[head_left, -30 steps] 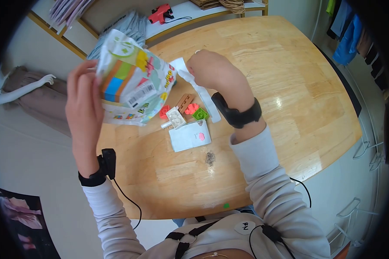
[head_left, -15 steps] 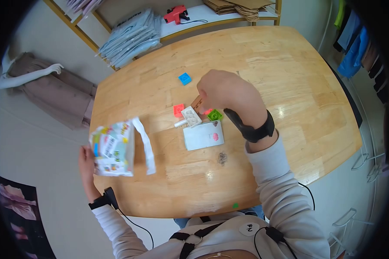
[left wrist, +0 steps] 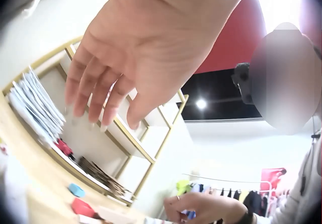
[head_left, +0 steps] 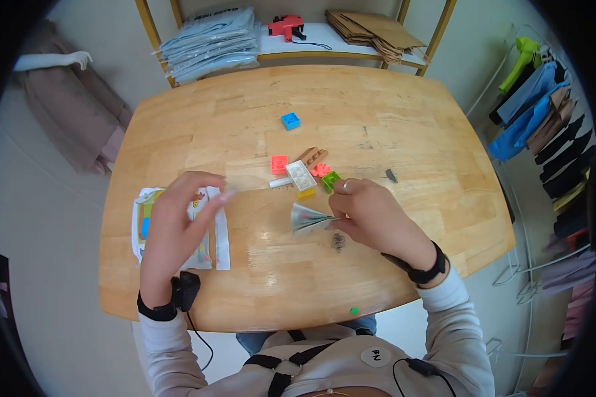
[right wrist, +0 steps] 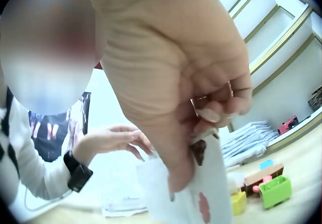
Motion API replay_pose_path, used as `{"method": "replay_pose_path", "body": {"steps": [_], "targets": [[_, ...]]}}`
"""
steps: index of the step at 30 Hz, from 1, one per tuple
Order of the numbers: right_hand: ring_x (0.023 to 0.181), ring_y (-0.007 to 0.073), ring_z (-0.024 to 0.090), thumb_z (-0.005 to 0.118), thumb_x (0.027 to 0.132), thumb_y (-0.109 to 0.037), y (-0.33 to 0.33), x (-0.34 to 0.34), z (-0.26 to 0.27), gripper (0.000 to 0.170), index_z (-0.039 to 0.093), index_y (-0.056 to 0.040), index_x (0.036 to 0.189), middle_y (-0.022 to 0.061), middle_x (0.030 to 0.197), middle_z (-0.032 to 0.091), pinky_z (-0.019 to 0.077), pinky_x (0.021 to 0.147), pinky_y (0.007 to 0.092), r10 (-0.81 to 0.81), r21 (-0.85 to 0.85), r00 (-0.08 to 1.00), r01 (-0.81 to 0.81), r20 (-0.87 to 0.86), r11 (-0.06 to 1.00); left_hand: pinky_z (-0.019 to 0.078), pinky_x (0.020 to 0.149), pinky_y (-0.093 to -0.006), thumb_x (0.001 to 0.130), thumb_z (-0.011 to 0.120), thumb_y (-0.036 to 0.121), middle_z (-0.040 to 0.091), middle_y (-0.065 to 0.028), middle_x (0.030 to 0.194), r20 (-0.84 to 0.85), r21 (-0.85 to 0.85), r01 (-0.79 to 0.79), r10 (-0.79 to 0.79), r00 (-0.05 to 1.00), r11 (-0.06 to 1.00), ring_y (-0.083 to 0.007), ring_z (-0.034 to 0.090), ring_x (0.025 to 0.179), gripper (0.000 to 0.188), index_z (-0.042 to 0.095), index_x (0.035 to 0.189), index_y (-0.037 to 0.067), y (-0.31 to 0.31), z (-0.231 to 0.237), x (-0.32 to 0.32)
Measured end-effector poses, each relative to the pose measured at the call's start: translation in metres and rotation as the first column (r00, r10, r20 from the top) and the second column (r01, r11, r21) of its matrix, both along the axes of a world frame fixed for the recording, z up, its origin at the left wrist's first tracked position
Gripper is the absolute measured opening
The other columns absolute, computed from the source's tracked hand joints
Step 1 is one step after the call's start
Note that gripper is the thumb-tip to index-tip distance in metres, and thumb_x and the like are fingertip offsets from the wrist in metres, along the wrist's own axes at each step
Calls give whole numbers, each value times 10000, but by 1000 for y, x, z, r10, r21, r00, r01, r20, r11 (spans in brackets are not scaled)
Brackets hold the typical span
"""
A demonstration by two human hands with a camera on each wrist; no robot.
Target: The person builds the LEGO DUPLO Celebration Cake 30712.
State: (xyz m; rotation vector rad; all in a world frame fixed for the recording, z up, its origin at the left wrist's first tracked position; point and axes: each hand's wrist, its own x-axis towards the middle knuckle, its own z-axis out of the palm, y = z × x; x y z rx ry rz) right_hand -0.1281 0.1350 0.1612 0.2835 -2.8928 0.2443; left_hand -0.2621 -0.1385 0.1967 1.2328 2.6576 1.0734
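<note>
In the head view my right hand (head_left: 371, 215) pinches the folded paper booklet (head_left: 308, 218) above the table, and its leaves fan apart. My left hand (head_left: 182, 228) is held over the colourful plastic bag (head_left: 142, 215), empty, with its fingers loosely bent; the left wrist view shows this palm (left wrist: 136, 48) with fingers extended. Behind the booklet lie a white brick (head_left: 300, 176), a yellow brick (head_left: 305, 193), a red brick (head_left: 279, 164), a green brick (head_left: 330, 181), a pink flower piece (head_left: 320, 170) and brown pieces (head_left: 313, 157). A blue brick (head_left: 291, 121) sits farther back.
A torn white strip (head_left: 222, 245) lies beside the bag. Behind the wooden table (head_left: 417, 152) a shelf (head_left: 318, 36) bears packed clothes (head_left: 212, 40), a red tool (head_left: 287, 28) and brown paper bags (head_left: 374, 30). A small green dot (head_left: 354, 310) is near the front edge.
The bag has come down onto the table at the left, and my left hand has let go of it. My right hand has taken up the booklet, which lay flat before, uncovering the yellow brick.
</note>
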Motion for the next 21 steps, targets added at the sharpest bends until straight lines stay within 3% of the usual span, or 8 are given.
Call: {"method": "replay_pose_path", "body": {"steps": [6, 9, 11, 13, 15, 17, 19, 21], "targets": [[626, 131, 477, 759, 817, -92, 10, 24, 76, 211, 618, 15, 702, 48, 665, 509, 366, 564, 293, 113, -709, 992, -121, -59, 695, 525, 768, -294, 894, 675, 127, 695, -88, 1013, 272, 355, 418, -520, 810, 837, -170, 670, 869, 275, 634, 1139, 9, 55, 14, 21], [645, 135, 501, 743, 822, -64, -1, 19, 83, 99, 686, 6, 780, 65, 689, 547, 379, 580, 275, -139, -803, 971, -78, -196, 591, 531, 628, -252, 904, 702, 209, 696, -99, 883, 589, 562, 133, -508, 629, 816, -139, 661, 687, 336, 620, 1124, -32, 73, 30, 22], [689, 140, 546, 705, 848, -42, 5, 12, 88, 41, 713, -2, 854, 82, 758, 588, 411, 618, 258, -201, -702, 929, -83, -311, 707, 520, 550, -235, 930, 669, 231, 686, -63, 805, 548, 629, 81, -515, 659, 773, -116, 641, 606, 293, 622, 1088, -11, 82, 29, 15], [716, 158, 573, 652, 877, -14, 13, 0, 85, 47, 697, -1, 880, 99, 846, 617, 435, 654, 254, -131, -223, 580, -90, -804, 971, 499, 516, -242, 941, 650, 234, 649, -36, 721, 604, 718, -45, -591, 535, 694, -113, 610, 552, 247, 623, 994, -6, 85, 28, 6], [753, 134, 581, 594, 913, -2, 12, -3, 79, 77, 667, -10, 939, 113, 919, 622, 439, 676, 235, -111, -326, 553, -309, -826, 893, 475, 535, -220, 958, 625, 295, 645, -47, 847, 645, 659, -9, -559, 520, 752, -96, 615, 613, 302, 583, 1041, 8, 95, 14, -2], [737, 79, 569, 559, 943, -22, -5, 0, 79, 76, 635, -26, 945, 89, 859, 623, 426, 642, 207, -213, -767, 750, -543, -626, 343, 494, 647, -228, 969, 603, 339, 599, -74, 1084, 360, 650, 17, -328, 874, 759, -95, 630, 830, 361, 519, 1135, 30, 113, -5, -2], [554, 22, 482, 579, 965, -98, -1, -10, 81, 77, 591, -31, 1001, 13, 638, 566, 368, 503, 202, -105, -608, 807, -344, -581, 715, 490, 799, -257, 990, 545, 415, 494, -90, 1315, 367, 648, 33, -350, 862, 761, -114, 572, 1059, 491, 437, 1293, 43, 114, -3, 6], [524, 23, 429, 640, 943, -138, -15, -17, 79, 122, 577, -36, 922, -2, 611, 533, 343, 471, 215, -192, -625, 845, -197, -498, 755, 475, 888, -294, 1006, 493, 451, 458, -100, 1391, 401, 865, 38, -733, 549, 501, -139, 531, 1158, 566, 393, 1379, 37, 113, -7, 13]]}}
